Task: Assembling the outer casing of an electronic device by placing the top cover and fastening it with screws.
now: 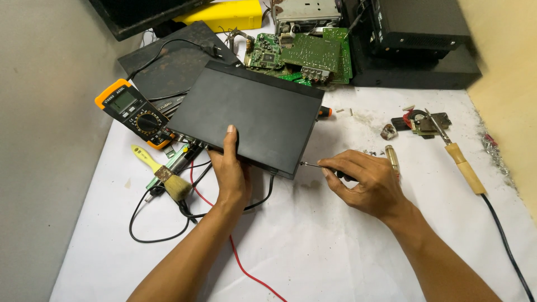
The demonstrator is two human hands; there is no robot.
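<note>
A big white table (335,246) holds everything. In the middle lies a flat black box (251,120), smooth on top, tipped up a little at its near edge. The left hand (230,170) grips that near edge, thumb on top. The right hand (366,182) is closed around a thin screwdriver (313,164) whose tip touches the box's side. Behind sit green circuit boards (305,56). One orange meter (134,112) lies to the left, one yellow brush (162,173) just beside it. One soldering iron (456,151) lies to the right. Red and black wires (193,184) run under the left wrist.
</note>
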